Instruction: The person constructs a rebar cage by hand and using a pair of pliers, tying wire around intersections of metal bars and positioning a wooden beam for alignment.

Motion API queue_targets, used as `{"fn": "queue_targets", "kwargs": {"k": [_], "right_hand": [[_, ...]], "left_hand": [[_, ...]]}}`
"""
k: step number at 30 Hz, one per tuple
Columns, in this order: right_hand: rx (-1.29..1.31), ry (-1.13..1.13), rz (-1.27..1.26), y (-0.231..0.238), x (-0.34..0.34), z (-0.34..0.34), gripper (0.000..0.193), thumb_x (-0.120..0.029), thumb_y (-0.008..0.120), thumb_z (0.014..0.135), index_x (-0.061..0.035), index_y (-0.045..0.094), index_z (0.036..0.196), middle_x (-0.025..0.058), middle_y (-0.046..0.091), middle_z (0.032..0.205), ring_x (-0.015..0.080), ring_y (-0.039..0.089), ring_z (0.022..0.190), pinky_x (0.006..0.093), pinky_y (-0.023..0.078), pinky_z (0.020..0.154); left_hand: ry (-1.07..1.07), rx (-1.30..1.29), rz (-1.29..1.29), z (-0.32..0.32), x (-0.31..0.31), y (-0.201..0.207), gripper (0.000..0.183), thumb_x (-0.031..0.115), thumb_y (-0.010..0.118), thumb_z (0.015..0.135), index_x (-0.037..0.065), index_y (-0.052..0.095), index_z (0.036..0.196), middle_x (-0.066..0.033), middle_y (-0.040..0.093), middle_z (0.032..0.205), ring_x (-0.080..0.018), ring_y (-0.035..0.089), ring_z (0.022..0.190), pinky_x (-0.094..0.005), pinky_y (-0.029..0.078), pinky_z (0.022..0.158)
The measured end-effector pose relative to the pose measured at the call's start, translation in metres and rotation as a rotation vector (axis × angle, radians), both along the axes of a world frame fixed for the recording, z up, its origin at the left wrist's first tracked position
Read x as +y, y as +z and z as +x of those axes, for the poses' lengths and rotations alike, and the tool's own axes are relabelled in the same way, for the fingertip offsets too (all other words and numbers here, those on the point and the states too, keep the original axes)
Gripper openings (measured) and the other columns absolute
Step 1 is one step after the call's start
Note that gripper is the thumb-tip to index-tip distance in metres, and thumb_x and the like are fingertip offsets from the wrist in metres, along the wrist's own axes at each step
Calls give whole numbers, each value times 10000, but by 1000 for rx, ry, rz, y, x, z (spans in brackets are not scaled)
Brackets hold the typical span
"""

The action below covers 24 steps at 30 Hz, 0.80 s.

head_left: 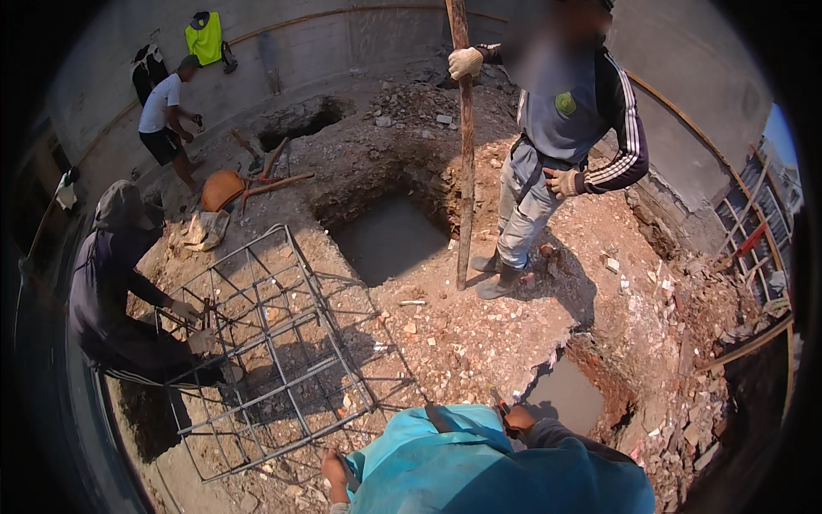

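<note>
My left hand (335,473) is low in the view beside my blue garment (505,471), just below the near edge of a steel rebar cage (322,310). Its fingers look curled, but what they hold, if anything, is hidden. Close to a small water-filled hole (565,396), my right hand (519,419) is closed round a thin tool (496,397); only its narrow end shows. The cage lies on rubble at the left, where a crouching co-worker (116,265) has gloved hands (184,312) at its bars.
A standing person (556,128) holds an upright wooden pole (466,171) beside a larger flooded pit (390,240). Farther back are an orange wheelbarrow tray (223,189), another pit (300,124) and a bending person (167,111). Broken rubble (693,428) and a lattice frame (753,227) lie right.
</note>
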State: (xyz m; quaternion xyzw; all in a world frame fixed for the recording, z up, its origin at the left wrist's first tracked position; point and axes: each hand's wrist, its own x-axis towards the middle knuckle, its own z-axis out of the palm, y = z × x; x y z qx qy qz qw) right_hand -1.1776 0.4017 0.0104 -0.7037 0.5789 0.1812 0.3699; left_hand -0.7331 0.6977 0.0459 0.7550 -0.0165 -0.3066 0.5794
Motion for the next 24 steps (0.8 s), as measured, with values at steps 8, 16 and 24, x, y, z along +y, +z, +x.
{"fn": "queue_targets", "kwargs": {"k": [8, 16, 24], "right_hand": [[-151, 90, 14, 15, -44, 111, 280, -256, 628, 726, -8, 672, 848, 221, 670, 900, 371, 653, 866, 437, 502, 724], [-56, 197, 151, 98, -67, 174, 330, -208, 562, 749, -15, 637, 1007, 270, 640, 1017, 389, 626, 975, 463, 485, 804], [-68, 276, 72, 29, -81, 145, 328, -263, 579, 749, -2, 683, 918, 262, 658, 952, 390, 648, 893, 450, 500, 752]], "left_hand": [[552, 411, -464, 19, 56, -22, 148, 68, 477, 882, 19, 615, 904, -55, 576, 806, -145, 471, 627, -254, 393, 535], [567, 60, -278, -14, 59, -1, 221, 73, 436, 840, -16, 607, 949, -66, 519, 657, -162, 476, 577, -308, 406, 549], [530, -154, 187, -30, 11, 35, 220, 76, 438, 838, -17, 612, 934, -76, 531, 663, -173, 486, 583, -318, 413, 556]]}}
